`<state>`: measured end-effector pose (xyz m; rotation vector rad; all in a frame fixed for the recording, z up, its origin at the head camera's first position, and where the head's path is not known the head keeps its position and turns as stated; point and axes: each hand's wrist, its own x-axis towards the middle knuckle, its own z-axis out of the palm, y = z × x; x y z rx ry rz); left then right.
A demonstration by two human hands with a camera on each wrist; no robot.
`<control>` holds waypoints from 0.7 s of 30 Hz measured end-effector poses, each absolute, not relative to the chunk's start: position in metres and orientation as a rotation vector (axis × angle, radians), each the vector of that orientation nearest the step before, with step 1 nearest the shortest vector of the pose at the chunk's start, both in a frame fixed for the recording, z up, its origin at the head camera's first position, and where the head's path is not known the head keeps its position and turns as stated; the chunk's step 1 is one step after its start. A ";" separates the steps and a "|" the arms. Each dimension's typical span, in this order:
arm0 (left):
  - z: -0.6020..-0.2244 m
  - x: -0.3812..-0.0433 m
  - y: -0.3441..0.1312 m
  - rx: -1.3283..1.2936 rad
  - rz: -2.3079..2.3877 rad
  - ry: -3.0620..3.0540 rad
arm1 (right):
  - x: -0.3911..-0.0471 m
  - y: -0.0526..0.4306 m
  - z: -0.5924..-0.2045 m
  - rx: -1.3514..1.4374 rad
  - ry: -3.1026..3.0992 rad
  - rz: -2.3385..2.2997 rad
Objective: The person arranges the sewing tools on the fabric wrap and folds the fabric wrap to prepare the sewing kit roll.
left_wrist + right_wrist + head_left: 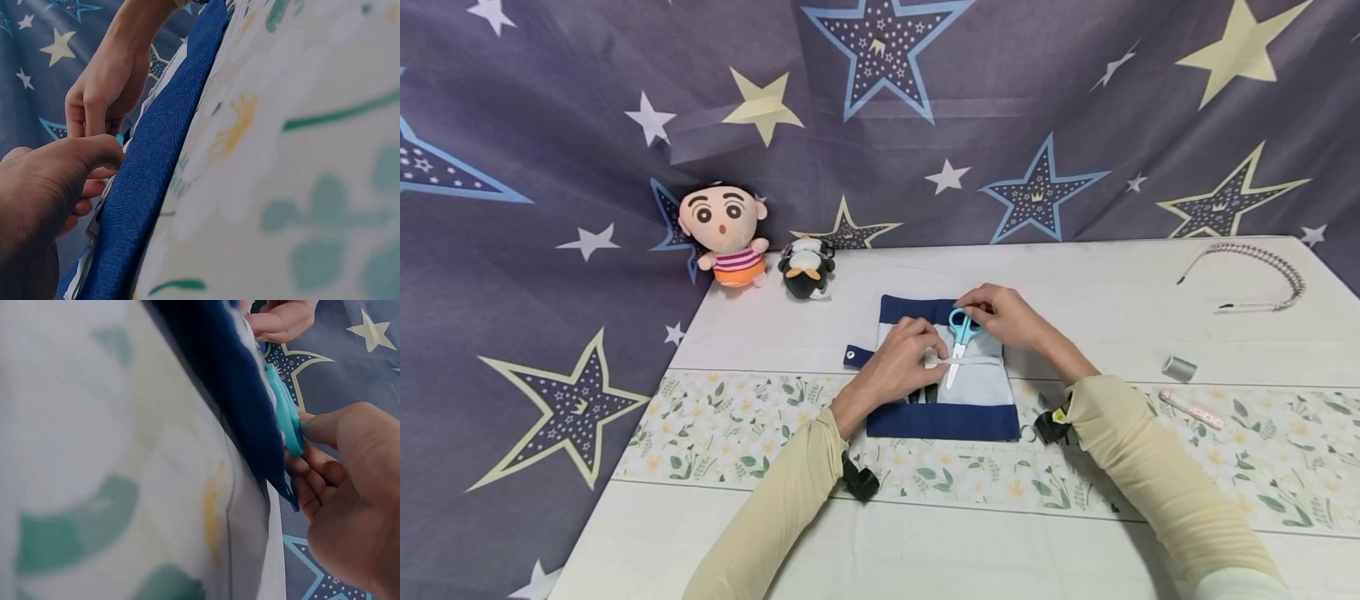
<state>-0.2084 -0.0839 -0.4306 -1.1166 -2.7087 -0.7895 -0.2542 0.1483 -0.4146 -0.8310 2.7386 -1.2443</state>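
A navy and pale-blue fabric case (943,422) lies unfolded on the table, with a snap tab (854,357) at its left. Turquoise-handled scissors (962,332) lie over it, blades toward the front edge. My right hand (1006,317) pinches one handle loop; the right wrist view shows thumb and fingers at the turquoise handle (286,412). A white elastic band (981,361) crosses the case near the blades. With thumb and fingertips my left hand (904,358) pinches this band beside the scissors. Dark slim tools (931,393) are partly hidden beneath the left hand.
At the back left sit a plush doll (730,237) and a small penguin plush (806,268). To the right are a braided headband (1292,275), a grey thread spool (1179,368) and a pink utility knife (1192,409). A small ring (1027,433) lies by the case's front right corner.
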 end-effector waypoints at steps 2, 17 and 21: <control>-0.431 -0.208 -0.084 -1.112 -0.790 -2.712 | -0.254 0.147 -0.415 -0.833 2.739 -1.235; -0.430 -0.209 -0.084 -1.118 -0.804 -2.730 | -0.253 0.143 -0.417 -0.887 2.725 -1.208; -0.430 -0.209 -0.084 -1.126 -0.801 -2.730 | -0.252 0.142 -0.415 -0.906 2.722 -1.169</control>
